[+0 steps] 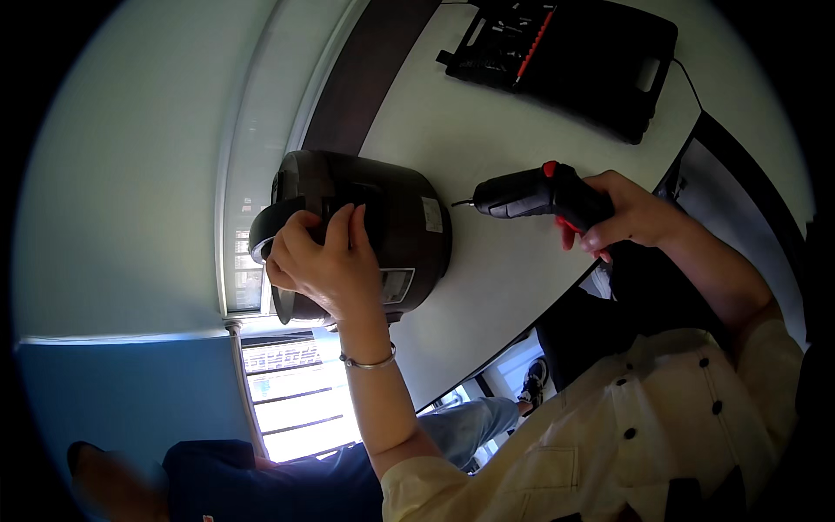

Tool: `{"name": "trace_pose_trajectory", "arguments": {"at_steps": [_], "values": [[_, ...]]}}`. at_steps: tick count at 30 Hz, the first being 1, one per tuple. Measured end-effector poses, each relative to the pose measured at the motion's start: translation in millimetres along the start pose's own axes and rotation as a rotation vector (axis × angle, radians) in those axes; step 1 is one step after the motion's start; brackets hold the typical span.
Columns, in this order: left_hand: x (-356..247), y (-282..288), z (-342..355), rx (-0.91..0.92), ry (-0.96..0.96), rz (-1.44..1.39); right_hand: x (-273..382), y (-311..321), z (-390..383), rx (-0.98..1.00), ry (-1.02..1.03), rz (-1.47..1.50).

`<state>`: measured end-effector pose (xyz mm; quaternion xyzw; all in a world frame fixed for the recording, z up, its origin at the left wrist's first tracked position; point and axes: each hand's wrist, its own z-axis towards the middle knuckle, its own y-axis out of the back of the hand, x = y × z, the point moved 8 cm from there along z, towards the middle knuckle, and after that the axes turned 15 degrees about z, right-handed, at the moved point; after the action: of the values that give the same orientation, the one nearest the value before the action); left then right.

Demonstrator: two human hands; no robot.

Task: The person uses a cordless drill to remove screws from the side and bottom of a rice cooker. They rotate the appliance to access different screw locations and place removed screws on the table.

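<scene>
Left hand at dark appliance, grip unclear; right hand holds power screwdriver; case cropped; pale table, bright window.

Cooker on table, left of power screwdriver; tool case on table behind screwdriver.

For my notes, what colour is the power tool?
The power tool is black with red parts, shown best in the head view.

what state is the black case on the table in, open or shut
Open: the black case lies spread out on the pale table, with its red strip exposed inside.
</scene>
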<state>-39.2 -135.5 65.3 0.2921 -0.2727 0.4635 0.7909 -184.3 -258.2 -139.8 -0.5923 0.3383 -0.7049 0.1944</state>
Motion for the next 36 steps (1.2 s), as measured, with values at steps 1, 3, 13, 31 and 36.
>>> {"name": "trace_pose_trajectory", "arguments": {"at_steps": [1, 3, 13, 31, 36], "values": [[-1, 0, -2, -0.013, 0.009, 0.004, 0, 0, 0, 0.001, 0.002, 0.001], [-2, 1, -3, -0.046, 0.021, 0.024, 4, -1, 0, 0.003, 0.019, -0.021], [-2, 0, -3, -0.064, 0.107, -0.066, 2, -3, -1, 0.021, 0.028, -0.020], [6, -1, 2, 0.074, 0.091, -0.156, 23, -30, 18, 0.093, 0.151, 0.014], [7, -2, 2, 0.101, 0.103, -0.185, 23, -34, 24, 0.110, 0.144, 0.028]]}}
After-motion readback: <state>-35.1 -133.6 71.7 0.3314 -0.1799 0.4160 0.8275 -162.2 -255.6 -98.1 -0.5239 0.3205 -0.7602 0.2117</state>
